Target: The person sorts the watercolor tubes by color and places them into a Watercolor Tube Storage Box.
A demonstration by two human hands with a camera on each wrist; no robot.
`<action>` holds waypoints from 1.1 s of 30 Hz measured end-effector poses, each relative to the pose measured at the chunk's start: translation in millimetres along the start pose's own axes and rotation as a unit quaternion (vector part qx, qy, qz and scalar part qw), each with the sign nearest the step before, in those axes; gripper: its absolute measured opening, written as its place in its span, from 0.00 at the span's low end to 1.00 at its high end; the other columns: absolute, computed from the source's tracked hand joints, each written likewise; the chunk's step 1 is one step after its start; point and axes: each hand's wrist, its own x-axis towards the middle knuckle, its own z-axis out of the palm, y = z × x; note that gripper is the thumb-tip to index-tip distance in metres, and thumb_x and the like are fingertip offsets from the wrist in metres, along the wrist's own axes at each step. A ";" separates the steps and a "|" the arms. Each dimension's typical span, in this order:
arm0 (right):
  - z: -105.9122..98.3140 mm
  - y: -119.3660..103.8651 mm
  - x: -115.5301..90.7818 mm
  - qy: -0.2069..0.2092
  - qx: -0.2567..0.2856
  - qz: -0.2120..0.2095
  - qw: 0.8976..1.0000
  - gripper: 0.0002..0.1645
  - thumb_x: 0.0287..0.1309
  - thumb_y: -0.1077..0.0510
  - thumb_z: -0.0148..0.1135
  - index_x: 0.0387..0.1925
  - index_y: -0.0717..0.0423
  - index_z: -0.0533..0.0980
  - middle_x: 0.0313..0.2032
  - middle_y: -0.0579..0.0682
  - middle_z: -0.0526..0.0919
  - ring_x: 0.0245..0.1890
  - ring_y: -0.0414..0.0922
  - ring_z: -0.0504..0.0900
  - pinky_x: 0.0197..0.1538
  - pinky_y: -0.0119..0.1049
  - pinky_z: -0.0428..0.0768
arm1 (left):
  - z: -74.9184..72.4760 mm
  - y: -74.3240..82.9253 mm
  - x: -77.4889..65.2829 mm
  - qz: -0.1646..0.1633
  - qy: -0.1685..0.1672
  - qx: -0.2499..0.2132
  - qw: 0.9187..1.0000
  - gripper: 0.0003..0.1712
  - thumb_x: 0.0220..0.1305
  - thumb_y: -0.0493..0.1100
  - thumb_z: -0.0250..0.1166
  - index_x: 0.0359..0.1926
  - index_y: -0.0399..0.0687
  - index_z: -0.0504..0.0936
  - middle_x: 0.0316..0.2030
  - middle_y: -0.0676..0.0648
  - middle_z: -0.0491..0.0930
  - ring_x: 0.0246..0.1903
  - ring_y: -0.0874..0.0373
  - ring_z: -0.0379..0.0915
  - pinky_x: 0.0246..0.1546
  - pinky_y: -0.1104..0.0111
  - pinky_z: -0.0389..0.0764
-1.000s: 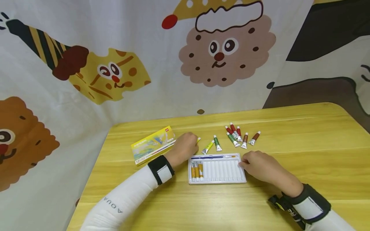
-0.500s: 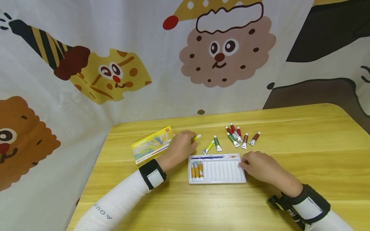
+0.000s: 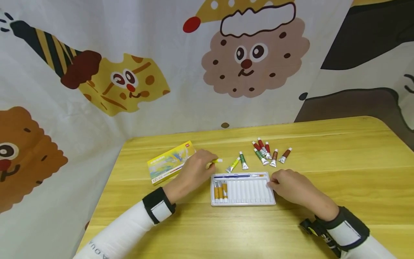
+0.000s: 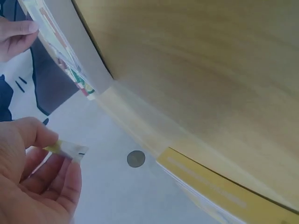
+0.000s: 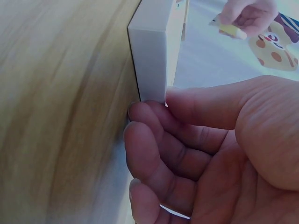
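Note:
My left hand (image 3: 195, 169) pinches a small yellow paint tube (image 3: 218, 160) above the table, left of and beyond the white tray (image 3: 253, 194). In the left wrist view the tube's silver crimped end (image 4: 74, 150) sticks out past the thumb and fingers. My right hand (image 3: 292, 187) holds the tray's right edge; the right wrist view shows thumb and curled fingers at the tray's white corner (image 5: 152, 60). Several ochre tubes (image 3: 221, 191) lie in the left slots of the tray. A blue paintbrush (image 3: 239, 176) lies along its far groove.
A yellow paint box (image 3: 171, 163) lies beside my left hand. Beyond the tray are a yellow-green tube (image 3: 233, 165) and a green tube (image 3: 243, 160). Farther right, red tubes (image 3: 261, 144), another green tube (image 3: 260, 157) and brown tubes (image 3: 285, 155) lie loose. A printed curtain (image 3: 181, 108) hangs behind.
My left hand has drawn back slightly leftward and toward me, with the yellow tube turning in its fingers and showing more clearly. My right hand and the tray stay in place.

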 end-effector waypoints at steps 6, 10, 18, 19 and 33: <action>-0.6 -0.2 0.1 -0.001 -0.001 0.003 1.000 0.11 0.69 0.57 0.67 0.28 0.52 0.79 0.20 0.45 0.70 0.21 0.42 0.69 0.27 0.36 0.65 | 1.1 0.4 -5.0 0.091 -0.015 0.018 0.996 0.12 0.58 0.25 0.70 0.42 0.39 0.88 0.40 0.47 0.87 0.43 0.55 0.80 0.47 0.68 0.82; -0.9 -0.3 -0.2 0.000 0.000 0.002 1.000 0.11 0.69 0.57 0.67 0.28 0.52 0.79 0.20 0.45 0.70 0.21 0.42 0.69 0.27 0.36 0.65 | 3.4 2.4 -6.8 0.161 -0.036 0.033 0.986 0.12 0.59 0.25 0.71 0.43 0.40 0.88 0.41 0.48 0.86 0.45 0.56 0.80 0.50 0.70 0.81; 0.1 1.3 -0.1 0.005 -0.003 -0.004 1.000 0.12 0.69 0.58 0.67 0.27 0.51 0.79 0.20 0.45 0.70 0.21 0.42 0.69 0.27 0.37 0.65 | 9.4 14.0 -10.1 0.260 -0.079 0.068 0.960 0.09 0.62 0.28 0.71 0.41 0.43 0.87 0.39 0.51 0.86 0.45 0.58 0.78 0.55 0.71 0.77; 0.2 1.3 -0.1 0.005 -0.004 -0.005 1.000 0.12 0.69 0.58 0.67 0.27 0.51 0.79 0.20 0.45 0.70 0.21 0.42 0.69 0.27 0.36 0.65 | 10.5 16.5 -10.7 0.268 -0.086 0.081 0.956 0.08 0.63 0.29 0.71 0.40 0.44 0.86 0.39 0.52 0.85 0.44 0.58 0.78 0.54 0.72 0.77; -0.1 -0.1 -0.3 0.005 -0.006 -0.006 1.000 0.13 0.70 0.57 0.67 0.27 0.51 0.78 0.20 0.45 0.69 0.21 0.42 0.68 0.27 0.36 0.65 | 18.9 31.0 -16.4 0.306 -0.178 0.199 0.914 0.05 0.69 0.38 0.70 0.40 0.54 0.86 0.41 0.58 0.85 0.44 0.63 0.75 0.57 0.71 0.75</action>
